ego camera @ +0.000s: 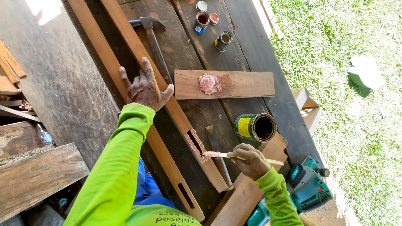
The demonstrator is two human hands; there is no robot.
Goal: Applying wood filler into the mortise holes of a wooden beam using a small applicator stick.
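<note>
Lighting: hard daylight; grass (pixel 368 125) at right overexposed, table (pixel 75 83) evenly lit, short shadows; focus sharp, edges slightly stretched.

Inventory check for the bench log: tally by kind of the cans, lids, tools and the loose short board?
Open cans: 3 (large on its side, two small upright)
Lids: 2
Hammer: 1
Green power tool: 1
Putty-smeared short board: 1
Total: 8
</note>
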